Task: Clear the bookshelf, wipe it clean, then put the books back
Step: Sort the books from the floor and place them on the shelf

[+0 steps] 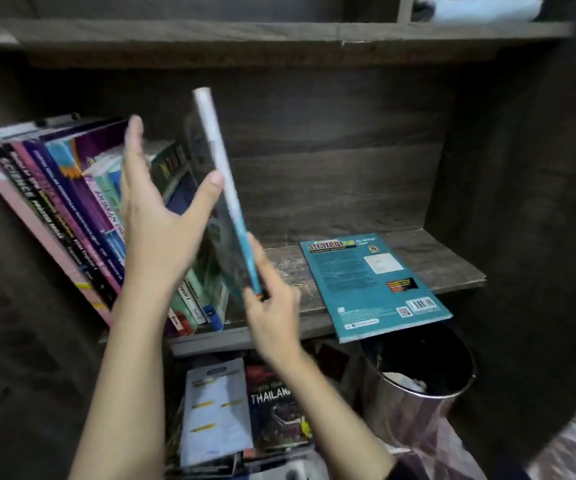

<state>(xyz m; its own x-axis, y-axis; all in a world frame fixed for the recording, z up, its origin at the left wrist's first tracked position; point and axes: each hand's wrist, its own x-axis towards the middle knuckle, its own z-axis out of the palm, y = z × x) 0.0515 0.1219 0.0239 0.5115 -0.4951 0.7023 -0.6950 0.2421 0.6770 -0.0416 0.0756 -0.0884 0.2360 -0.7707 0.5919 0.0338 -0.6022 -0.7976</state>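
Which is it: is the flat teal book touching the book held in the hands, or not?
Apart. The head view shows bare shelf between the flat teal book and the tilted held book.

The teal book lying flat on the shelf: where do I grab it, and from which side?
Take the flat teal book by its near edge, which overhangs the shelf above the bin. Come from the front, with fingers beneath the overhang and thumb on the cover. It lies flat elsewhere, so no other edge gives room underneath. The right hand grips the thin book.
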